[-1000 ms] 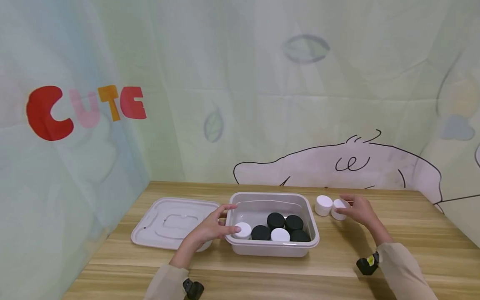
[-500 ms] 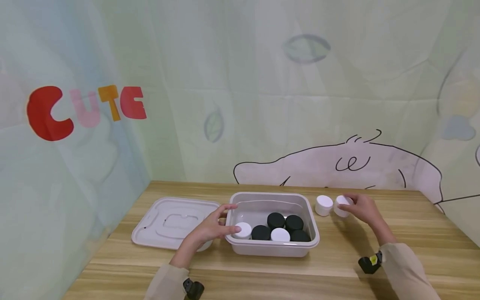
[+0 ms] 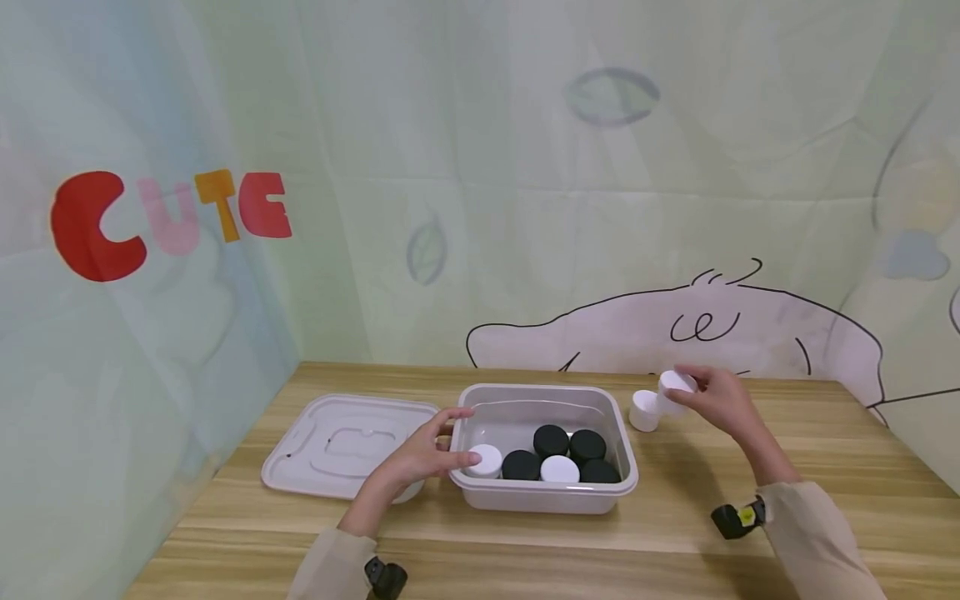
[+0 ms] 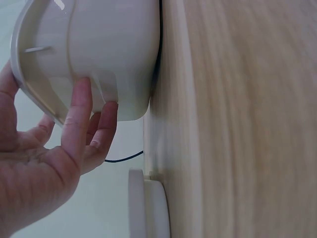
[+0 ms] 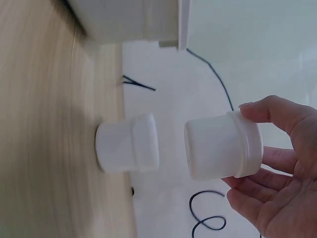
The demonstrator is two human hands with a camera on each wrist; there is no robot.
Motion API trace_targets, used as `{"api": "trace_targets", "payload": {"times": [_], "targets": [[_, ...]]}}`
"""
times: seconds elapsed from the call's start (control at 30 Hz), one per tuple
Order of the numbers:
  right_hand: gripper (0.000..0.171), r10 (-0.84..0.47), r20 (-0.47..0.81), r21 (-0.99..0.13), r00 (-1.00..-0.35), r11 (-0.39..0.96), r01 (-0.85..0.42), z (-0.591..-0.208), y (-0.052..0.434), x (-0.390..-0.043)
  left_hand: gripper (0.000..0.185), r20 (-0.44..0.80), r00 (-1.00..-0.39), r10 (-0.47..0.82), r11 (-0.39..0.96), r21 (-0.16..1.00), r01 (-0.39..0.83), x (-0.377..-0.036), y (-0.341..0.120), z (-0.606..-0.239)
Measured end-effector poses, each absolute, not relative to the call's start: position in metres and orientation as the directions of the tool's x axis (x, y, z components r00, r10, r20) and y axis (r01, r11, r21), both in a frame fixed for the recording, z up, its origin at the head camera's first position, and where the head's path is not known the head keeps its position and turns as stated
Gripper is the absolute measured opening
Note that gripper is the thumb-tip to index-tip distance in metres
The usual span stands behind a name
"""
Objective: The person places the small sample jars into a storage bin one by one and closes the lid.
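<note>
My right hand holds a white lidded jar by its lid, thumb on one side and fingers on the other, raised off the table. A second white jar stands upright on the table beside it. My left hand grips the left end of a pale plastic container; in the left wrist view its fingers lie against the outer wall. Inside the container, several black-lidded jars sit with two white-lidded jars, one of them a white jar at the front.
The container's pale lid lies flat on the wooden table, left of the container and partly behind my left hand. A printed fabric backdrop rises behind the table's far edge.
My right hand first slid the white jar slightly right, away from the other one, then raised it off the table and back leftward. My left hand has stayed on the container.
</note>
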State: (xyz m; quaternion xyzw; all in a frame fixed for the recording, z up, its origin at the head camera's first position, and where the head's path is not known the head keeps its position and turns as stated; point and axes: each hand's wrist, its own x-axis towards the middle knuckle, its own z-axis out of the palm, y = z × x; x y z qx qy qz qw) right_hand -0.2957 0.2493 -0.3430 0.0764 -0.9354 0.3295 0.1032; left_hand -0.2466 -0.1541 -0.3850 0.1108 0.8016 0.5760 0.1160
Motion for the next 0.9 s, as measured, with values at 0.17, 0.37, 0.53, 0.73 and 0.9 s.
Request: {"api": "trace_targets", "payload": {"times": [0.17,0.37,0.53,0.73,0.9], "targets": [[0.052,-0.093,0.290,-0.603,-0.952,0.755,-0.258,-0.333,0.231,-0.288,0.068,-0.064,-0.952,0.298,0.325,0.945,0.038,-0.247,-0.154,-0.386],[0.046,-0.164,0.347,-0.619,-0.923,0.699,-0.357,-0.324,0.207,-0.281,0.067,-0.063,-0.955,0.291,0.335,0.941,0.040,-0.248,-0.153,-0.387],[0.042,-0.229,0.368,-0.631,-0.901,0.650,-0.424,-0.321,0.185,-0.276,0.066,-0.064,-0.957,0.281,0.347,0.937,0.039,-0.246,-0.153,-0.385],[0.042,-0.292,0.346,-0.644,-0.891,0.617,-0.452,-0.322,0.153,-0.270,0.067,-0.064,-0.959,0.277,0.349,0.936,0.038,-0.245,-0.153,-0.384],[0.040,-0.312,0.322,-0.671,-0.894,0.590,-0.448,-0.328,0.127,-0.267,0.067,-0.065,-0.957,0.281,0.347,0.937,0.038,-0.246,-0.153,-0.385]]}}
